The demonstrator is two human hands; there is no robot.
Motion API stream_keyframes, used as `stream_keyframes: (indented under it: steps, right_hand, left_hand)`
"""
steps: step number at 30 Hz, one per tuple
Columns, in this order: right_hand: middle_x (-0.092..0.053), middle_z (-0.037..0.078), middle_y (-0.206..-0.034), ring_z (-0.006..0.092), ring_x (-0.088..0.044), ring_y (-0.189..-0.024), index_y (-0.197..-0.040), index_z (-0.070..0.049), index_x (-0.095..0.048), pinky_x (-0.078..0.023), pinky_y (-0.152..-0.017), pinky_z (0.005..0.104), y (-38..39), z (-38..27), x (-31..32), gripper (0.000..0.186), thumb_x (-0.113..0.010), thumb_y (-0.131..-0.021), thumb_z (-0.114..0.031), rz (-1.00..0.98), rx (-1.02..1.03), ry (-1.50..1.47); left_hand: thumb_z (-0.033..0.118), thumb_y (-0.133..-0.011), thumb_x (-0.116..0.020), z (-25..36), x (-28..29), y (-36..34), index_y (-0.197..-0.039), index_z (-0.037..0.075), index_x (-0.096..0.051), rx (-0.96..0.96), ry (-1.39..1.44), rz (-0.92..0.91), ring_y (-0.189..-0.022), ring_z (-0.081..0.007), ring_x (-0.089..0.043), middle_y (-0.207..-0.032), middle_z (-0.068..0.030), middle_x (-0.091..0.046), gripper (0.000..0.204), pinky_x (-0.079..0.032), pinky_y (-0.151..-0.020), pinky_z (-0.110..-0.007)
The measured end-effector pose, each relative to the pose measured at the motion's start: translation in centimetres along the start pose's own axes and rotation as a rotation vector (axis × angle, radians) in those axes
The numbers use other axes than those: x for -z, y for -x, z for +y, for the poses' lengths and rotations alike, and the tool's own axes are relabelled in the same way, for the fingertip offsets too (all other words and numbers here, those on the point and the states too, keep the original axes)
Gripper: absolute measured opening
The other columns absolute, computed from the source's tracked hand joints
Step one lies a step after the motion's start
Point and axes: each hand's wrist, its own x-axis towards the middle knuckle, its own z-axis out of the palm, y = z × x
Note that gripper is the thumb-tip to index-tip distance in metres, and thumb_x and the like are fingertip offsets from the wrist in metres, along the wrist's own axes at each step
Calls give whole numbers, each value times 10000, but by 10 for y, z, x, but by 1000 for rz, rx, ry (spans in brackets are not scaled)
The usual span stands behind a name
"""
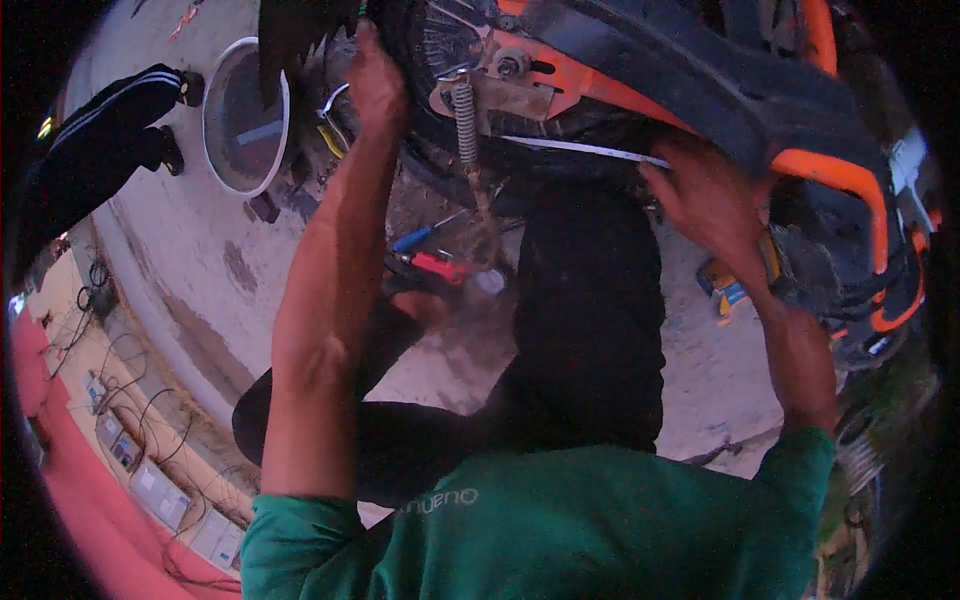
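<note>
Datum coil spring (465, 122): left hand (378, 88) curled by spoked wheel (437, 48), upper left; right hand (705, 195) half-bent at pale strip's (585, 149) end, rightward (both grips unclear). Probably wheel work; next calls for bracing.

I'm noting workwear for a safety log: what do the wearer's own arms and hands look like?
The left hand and right hand are ungloved. The forearms are bare, with no watch showing. Short sleeves of a green shirt end above the elbows, and pale lettering marks the shirt. Rings cannot be made out.
</note>
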Motion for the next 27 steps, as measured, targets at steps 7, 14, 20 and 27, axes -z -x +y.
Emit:
stream_keyframes:
  steps: [7,14,20,27]
  right_hand:
    - [-669,150,-1064,354,-629,-1016,-1036,-108,-706,-465,-904,461,30,13,2,220,-683,-887,-268,26,-51,-73]
    - [-673,195,-1044,399,-630,-992,-1079,-54,-684,-491,-873,506,24,3,4,255,-634,-939,-261,140,28,-96]
    - [-662,154,-918,340,-645,-878,-866,-68,-720,-474,-778,463,19,4,-5,253,-706,-884,-320,295,6,-71]
    - [-670,135,-826,346,-648,-782,-844,-72,-720,-485,-700,463,16,26,-33,340,-650,-929,-394,357,-45,38]
  left_hand:
    - [567,-942,-578,-30,-6,30,-1159,-128,-619,-159,209,36,-1006,-377,-633,-1027,-255,-689,729,-455,-935,-439]
    - [502,-820,-777,-67,-6,126,-1033,-80,-658,364,381,-232,-683,-196,-629,-830,-125,-663,630,-508,-611,-371]
    - [400,-827,-790,-26,6,125,-810,62,-612,532,247,-498,-543,-189,-542,-626,-27,-561,383,-419,-481,-333]
    - [186,-880,-669,-37,-23,116,-842,63,-591,618,602,-452,-601,-223,-555,-733,-70,-587,151,-459,-526,-401]
